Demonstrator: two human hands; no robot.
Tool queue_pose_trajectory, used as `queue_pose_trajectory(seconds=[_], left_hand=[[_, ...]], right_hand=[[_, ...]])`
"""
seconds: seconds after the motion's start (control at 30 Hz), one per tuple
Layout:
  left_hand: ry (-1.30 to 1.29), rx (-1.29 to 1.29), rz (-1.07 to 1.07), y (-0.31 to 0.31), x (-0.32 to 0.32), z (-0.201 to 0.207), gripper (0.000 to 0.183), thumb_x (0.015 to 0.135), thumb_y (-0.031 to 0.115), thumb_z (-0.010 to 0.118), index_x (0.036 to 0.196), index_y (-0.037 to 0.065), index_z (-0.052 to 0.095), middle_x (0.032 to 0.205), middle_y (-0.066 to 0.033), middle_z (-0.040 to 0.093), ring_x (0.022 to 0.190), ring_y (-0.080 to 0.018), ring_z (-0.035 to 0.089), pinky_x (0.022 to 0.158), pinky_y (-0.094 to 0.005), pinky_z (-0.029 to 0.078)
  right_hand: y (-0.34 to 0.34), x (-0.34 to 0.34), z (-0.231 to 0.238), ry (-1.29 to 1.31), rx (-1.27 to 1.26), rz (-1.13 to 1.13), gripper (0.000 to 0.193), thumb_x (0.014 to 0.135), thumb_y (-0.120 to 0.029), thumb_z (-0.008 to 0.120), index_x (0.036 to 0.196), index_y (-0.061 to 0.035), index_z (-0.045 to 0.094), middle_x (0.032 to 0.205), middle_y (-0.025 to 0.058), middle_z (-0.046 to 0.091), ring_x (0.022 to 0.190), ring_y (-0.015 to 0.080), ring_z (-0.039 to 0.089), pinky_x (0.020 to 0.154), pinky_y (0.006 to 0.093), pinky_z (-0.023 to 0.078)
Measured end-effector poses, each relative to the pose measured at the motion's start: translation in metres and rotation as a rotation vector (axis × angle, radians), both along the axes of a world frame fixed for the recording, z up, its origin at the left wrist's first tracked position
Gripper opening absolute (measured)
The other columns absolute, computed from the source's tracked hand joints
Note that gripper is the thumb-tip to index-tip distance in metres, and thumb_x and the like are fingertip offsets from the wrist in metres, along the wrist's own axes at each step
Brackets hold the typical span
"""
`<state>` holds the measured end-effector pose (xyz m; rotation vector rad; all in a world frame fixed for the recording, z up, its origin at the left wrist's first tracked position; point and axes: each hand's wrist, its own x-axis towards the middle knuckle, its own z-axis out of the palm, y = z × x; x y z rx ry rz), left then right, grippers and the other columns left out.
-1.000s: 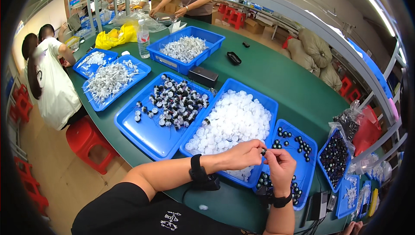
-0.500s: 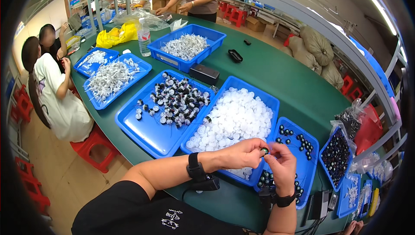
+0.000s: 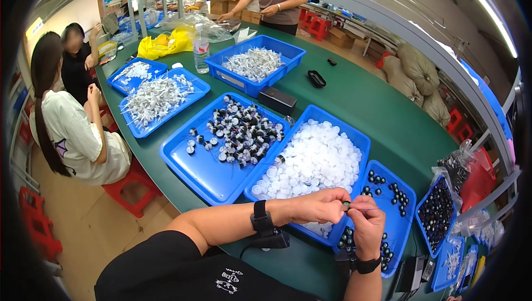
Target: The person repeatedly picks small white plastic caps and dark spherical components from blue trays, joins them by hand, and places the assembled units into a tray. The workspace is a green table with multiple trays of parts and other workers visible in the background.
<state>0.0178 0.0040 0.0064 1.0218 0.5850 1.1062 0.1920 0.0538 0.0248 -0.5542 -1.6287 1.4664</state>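
My left hand [image 3: 328, 205] is closed, pinching a small dark round part [image 3: 347, 203] with a greenish sheen between thumb and fingertips. Against it, my right hand [image 3: 368, 230] is also closed, its thumb and finger pinching at a thin wire [image 3: 363, 209] that runs from the part. Both hands are held over the border between a blue tray of white translucent discs [image 3: 313, 157] and a blue tray [image 3: 407, 220] with several dark round wired parts [image 3: 399, 197]. The fingers hide most of the held part.
Left of the discs, another blue tray [image 3: 194, 176] holds dark spools with clear caps. White stemmed pieces [image 3: 158, 98] fill trays farther off. A black box [image 3: 277, 100], water bottle [image 3: 200, 51] and metal frame [image 3: 354, 4] stand on the green table [image 3: 354, 93]. Other people sit and stand nearby.
The whole view has shifted, so the table sits slightly farther right and lower. My fingertips have closed in around the dark part, which shows less, and the thin wire is now visible by my right hand.
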Motion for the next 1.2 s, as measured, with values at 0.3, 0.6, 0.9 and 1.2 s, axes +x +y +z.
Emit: queue_pose_trajectory(seconds=[0.3, 0.6, 0.9, 1.2], left_hand=[[0.074, 0.075, 0.107, -0.004, 0.006, 0.008, 0.012, 0.094, 0.017, 0.049, 0.092, 0.005, 0.048, 0.071, 0.005, 0.047, 0.059, -0.0026, 0.043, 0.052, -0.0202, 0.036], [-0.166, -0.01, 0.166, -0.005, 0.005, 0.007, 0.005, 0.091, 0.009, 0.05, 0.09, 0.005, 0.048, 0.073, 0.0036, 0.048, 0.063, -0.0023, 0.043, 0.054, -0.0201, 0.037], [-0.16, -0.118, 0.126, 0.002, 0.002, -0.012, 0.027, 0.092, 0.011, 0.056, 0.117, 0.003, 0.05, 0.087, 0.0013, 0.053, 0.073, -0.0048, 0.049, 0.058, -0.0187, 0.039], [0.27, -0.202, 0.253, -0.001, -0.001, 0.023, 0.04, 0.083, -0.003, 0.043, 0.124, -0.004, 0.044, 0.116, -0.0153, 0.057, 0.095, -0.0127, 0.058, 0.071, -0.0224, 0.047]], right_hand=[[0.005, 0.004, -0.003, 0.132, -0.153, 0.064, 0.01, 0.079, 0.006, 0.066, 0.087, 0.0017, 0.067, 0.094, 0.0076, 0.06, 0.082, 0.015, 0.056, 0.069, 0.0266, 0.05], [0.01, 0.008, 0.005, 0.119, -0.223, -0.135, 0.016, 0.082, 0.002, 0.065, 0.098, 0.0023, 0.067, 0.104, 0.0076, 0.061, 0.087, 0.015, 0.059, 0.077, 0.028, 0.05], [-0.006, 0.0, 0.005, 0.155, -0.124, -0.177, 0.008, 0.088, 0.002, 0.059, 0.094, 0.0049, 0.063, 0.1, 0.0139, 0.066, 0.089, 0.0145, 0.06, 0.081, 0.0263, 0.047], [0.007, 0.009, 0.017, -0.177, 0.178, -0.282, 0.015, 0.09, -0.004, 0.06, 0.1, 0.0036, 0.068, 0.081, 0.0054, 0.065, 0.073, 0.0102, 0.06, 0.065, 0.0222, 0.047]])
